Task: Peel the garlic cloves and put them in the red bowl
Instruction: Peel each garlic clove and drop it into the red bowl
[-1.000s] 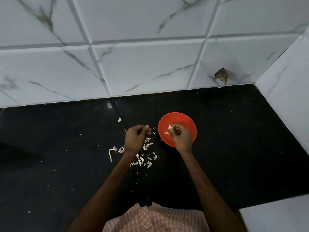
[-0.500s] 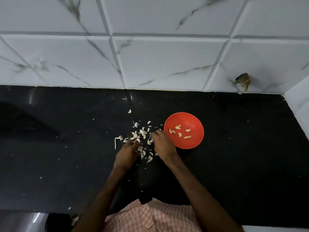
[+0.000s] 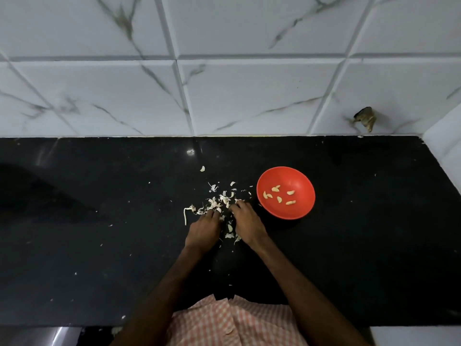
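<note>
Just left of the red bowl (image 3: 296,178), both hands are palm-down on the black countertop (image 3: 99,245), fingertips in the pile of garlic skins (image 3: 219,199). Left hand (image 3: 203,229): fingers bent, tips buried in skins, can't tell if it holds anything. Right hand (image 3: 248,223), between left hand and bowl: fingers bent, tips at the pile's bowl-side edge, grip hidden too. Several peeled garlic cloves (image 3: 275,188) lie inside the bowl. Marble-look tiled wall (image 3: 249,96) behind the bowl. Checked shirt (image 3: 232,320) at the bottom edge.
</note>
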`<state>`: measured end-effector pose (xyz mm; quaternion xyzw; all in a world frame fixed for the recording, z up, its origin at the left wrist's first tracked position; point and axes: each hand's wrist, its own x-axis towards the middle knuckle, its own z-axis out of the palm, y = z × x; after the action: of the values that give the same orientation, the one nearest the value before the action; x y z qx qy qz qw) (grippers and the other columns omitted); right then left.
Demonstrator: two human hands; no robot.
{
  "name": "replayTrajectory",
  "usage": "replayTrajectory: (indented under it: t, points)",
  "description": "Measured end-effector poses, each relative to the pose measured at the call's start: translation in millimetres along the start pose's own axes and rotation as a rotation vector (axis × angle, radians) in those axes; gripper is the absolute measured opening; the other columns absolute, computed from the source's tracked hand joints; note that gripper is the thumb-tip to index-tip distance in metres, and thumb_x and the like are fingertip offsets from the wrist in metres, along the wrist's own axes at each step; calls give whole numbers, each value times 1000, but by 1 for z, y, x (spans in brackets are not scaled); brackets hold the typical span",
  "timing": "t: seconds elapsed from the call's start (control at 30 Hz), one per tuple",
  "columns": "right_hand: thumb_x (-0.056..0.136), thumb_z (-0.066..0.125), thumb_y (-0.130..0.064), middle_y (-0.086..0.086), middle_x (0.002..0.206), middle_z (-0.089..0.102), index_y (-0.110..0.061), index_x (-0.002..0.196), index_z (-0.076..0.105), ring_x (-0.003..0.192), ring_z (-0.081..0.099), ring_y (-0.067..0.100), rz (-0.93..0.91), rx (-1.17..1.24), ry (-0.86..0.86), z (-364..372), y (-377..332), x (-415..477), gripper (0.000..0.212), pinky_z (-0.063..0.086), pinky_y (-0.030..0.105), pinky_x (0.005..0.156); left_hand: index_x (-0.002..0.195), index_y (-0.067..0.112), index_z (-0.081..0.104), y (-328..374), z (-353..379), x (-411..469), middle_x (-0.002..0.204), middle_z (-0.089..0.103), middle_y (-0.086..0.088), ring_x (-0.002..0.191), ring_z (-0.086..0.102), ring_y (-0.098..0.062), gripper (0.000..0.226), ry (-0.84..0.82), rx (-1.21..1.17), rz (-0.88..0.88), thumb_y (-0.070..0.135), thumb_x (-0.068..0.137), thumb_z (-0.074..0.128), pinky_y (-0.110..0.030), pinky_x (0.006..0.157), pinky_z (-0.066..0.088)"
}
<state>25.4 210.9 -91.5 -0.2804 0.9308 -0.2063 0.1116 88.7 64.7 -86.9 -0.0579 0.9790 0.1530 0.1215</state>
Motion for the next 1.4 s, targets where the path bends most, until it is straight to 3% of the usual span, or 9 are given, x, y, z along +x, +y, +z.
replayTrajectory:
  t: [0.13, 0.23, 0.33, 0.4, 0.53, 0.73, 1.1, 1.27, 1.4]
  points:
    - [93, 53, 9, 5, 125, 58, -10, 126, 66, 120, 54, 19, 186, 241, 198, 2, -7, -3, 40, 42, 22, 100, 124, 10, 54, -12, -9, 4, 124, 55, -5, 111, 61, -29, 26, 46, -84, -21, 25, 107, 40, -43, 81, 49]
    - [96, 53, 6, 5, 120, 60, -10, 119, 70, 114, 57, 17, 261, 303, 227, 4, -16, -3, 33, 47, 27, 100, 119, 12, 57, -27, -14, 7, 118, 58, -1, 104, 62, -24, 29, 91, -187, -20, 31, 109, 37, -42, 83, 48]
    - [96, 58, 3, 5, 124, 60, -9, 123, 68, 117, 57, 18, 261, 293, 198, 11, -22, -6, 32, 48, 32, 104, 102, 22, 60, -36, -13, 7, 91, 69, 12, 81, 65, -8, 11, 130, -587, -68, 29, 104, 52, -37, 78, 54]
    - [96, 61, 0, 2, 129, 58, -12, 127, 67, 123, 51, 17, 245, 264, 171, 13, -28, -8, 34, 40, 24, 104, 92, 25, 61, -39, -16, 5, 74, 71, 11, 67, 64, 1, 10, 177, -817, -97, 18, 100, 62, -32, 69, 56]
    - [97, 62, -4, -1, 122, 65, -14, 121, 71, 114, 56, 11, 242, 370, 290, 11, -40, -6, 28, 43, 22, 99, 95, 19, 65, -46, -19, 5, 78, 76, 7, 65, 67, -10, 9, 164, -1020, -121, 10, 96, 67, -27, 52, 53]
    - [97, 62, -6, -2, 96, 75, -8, 106, 75, 87, 67, 3, 232, 533, 298, 5, -53, -2, 16, 47, 8, 78, 99, 12, 70, -49, -18, 4, 85, 77, -5, 63, 67, -8, 10, 156, -1087, -63, 13, 90, 75, -24, 57, 53]
    - [93, 64, -19, -3, 83, 72, -12, 90, 72, 74, 65, 10, 61, 335, 204, -6, -47, 10, 11, 55, 36, 73, 96, 13, 69, -32, -20, 3, 77, 77, 0, 62, 68, -5, 6, 302, -1144, -166, 14, 92, 73, -19, 61, 51]
    - [91, 68, -21, -3, 79, 70, -11, 87, 71, 69, 64, 10, 125, 329, 263, -8, -44, 12, 11, 53, 31, 67, 97, 29, 72, -32, -16, 1, 87, 76, 11, 79, 71, -8, 17, 288, -1062, -154, 16, 87, 79, -34, 74, 59]
    - [91, 68, -13, -5, 76, 71, -9, 89, 74, 66, 64, 5, 176, 426, 299, -6, -45, 9, 7, 54, 26, 66, 109, 21, 72, -36, -9, 1, 93, 75, 9, 82, 73, -11, 21, 302, -987, -190, 13, 90, 75, -46, 79, 60]
